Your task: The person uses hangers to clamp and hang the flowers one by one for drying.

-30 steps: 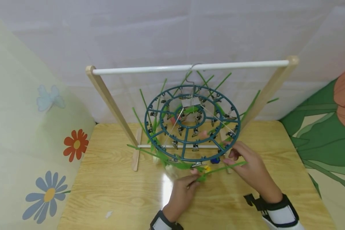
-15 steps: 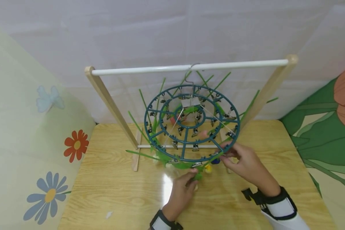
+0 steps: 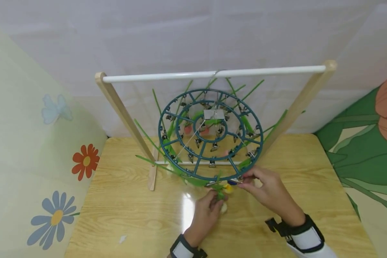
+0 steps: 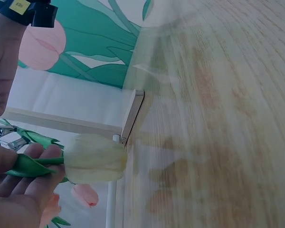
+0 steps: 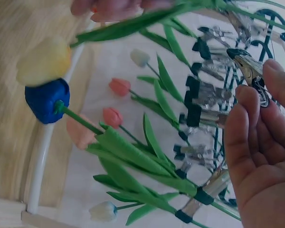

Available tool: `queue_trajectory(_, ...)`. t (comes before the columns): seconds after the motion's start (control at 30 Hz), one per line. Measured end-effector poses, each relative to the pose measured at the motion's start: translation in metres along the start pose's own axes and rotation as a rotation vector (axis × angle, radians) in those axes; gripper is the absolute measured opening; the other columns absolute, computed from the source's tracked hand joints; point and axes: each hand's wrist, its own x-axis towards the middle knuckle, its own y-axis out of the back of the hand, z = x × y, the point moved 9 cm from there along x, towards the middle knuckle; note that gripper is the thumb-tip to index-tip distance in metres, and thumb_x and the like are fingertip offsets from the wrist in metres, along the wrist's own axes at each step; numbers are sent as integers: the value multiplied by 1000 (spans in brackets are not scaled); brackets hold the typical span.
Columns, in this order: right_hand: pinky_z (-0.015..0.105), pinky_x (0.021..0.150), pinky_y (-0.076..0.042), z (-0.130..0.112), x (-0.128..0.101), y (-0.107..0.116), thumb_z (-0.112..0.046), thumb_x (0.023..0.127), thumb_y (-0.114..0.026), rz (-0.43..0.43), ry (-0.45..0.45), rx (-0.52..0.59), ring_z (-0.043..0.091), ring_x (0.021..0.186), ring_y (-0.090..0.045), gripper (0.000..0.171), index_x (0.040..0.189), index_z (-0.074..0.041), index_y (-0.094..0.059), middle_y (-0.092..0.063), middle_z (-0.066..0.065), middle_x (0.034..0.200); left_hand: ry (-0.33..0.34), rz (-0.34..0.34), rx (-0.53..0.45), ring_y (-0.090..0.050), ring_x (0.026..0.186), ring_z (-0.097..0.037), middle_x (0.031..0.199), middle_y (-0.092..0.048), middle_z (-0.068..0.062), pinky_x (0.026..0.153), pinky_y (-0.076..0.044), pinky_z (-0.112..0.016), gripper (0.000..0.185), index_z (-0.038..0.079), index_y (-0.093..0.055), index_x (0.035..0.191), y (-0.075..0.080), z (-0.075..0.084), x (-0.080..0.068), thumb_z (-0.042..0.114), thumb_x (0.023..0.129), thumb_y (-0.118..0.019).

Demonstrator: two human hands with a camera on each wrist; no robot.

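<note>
While a round teal clip hanger (image 3: pixel 210 134) hangs from the white rail (image 3: pixel 213 74) of a wooden rack at the centre of the head view, a pale yellow artificial tulip (image 4: pixel 94 157) is held just below the hanger's near rim. The flower's green stem (image 4: pixel 31 165) is pinched in the grip of the left hand (image 3: pixel 207 210), whose fingers (image 4: pixel 47 156) are curled round it at the lower left of the left wrist view. A metal clip (image 5: pixel 251 73) on the hanger's near rim is squeezed between thumb and fingertips of the right hand (image 3: pixel 271 193), seen at the right edge of the right wrist view. Other artificial flowers are seen already clipped to the ring, among them a blue tulip (image 5: pixel 46 100) and pink tulips (image 5: pixel 119 87), their green leaves (image 5: pixel 133 152) pointing outward. The rack is set on a light wooden worktop (image 3: pixel 122 211), before a white backdrop with floral panels at both sides of the frame.
</note>
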Motion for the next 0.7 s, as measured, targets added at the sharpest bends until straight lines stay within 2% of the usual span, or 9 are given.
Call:
queue_trajectory(0.07,11,67,-55,-4,-1,-4,-11,77,-89,-10,25,18,1,75,-65,25,93,-10,-69,-72,-5,85,-40,7,12,-77,101,-27,108,-77,-15,88,-63,-25,17,0,-63,114,1,5,1,-5,97,-63)
queue_trajectory(0.17,12,67,-55,-8,-1,-9,-20,82,-86,-18,46,46,2,76,-65,22,94,-11,-70,-72,-6,86,-65,15,22,-76,103,-25,111,-76,-12,90,-63,-26,20,3,-63,118,2,8,3,-4,99,-61)
queue_trajectory(0.33,13,67,-56,-17,0,-15,-11,80,-86,-1,109,97,7,73,-66,20,94,-9,-71,-73,-2,85,-45,43,58,-75,104,-23,111,-77,-9,90,-63,-27,21,6,-64,118,6,6,6,-2,100,-58)
queue_trajectory(0.43,12,67,-55,-20,0,-19,-12,82,-85,6,133,94,8,73,-67,19,93,-8,-71,-73,0,84,-40,54,62,-75,102,-23,109,-78,-8,90,-63,-28,20,7,-65,116,7,6,8,-2,100,-58)
queue_trajectory(0.53,12,71,-56,-19,1,-22,-9,80,-86,-14,119,83,9,77,-67,22,97,-8,-71,-73,0,89,-37,54,62,-76,100,-22,107,-78,-8,90,-63,-28,19,7,-66,116,7,5,9,0,101,-58)
queue_trajectory(0.7,13,78,-55,-20,4,-28,0,74,-86,-45,91,84,10,83,-67,34,104,-8,-72,-73,-1,93,-41,55,114,-76,97,-19,105,-78,-6,88,-62,-25,18,10,-68,115,7,6,9,2,102,-58)
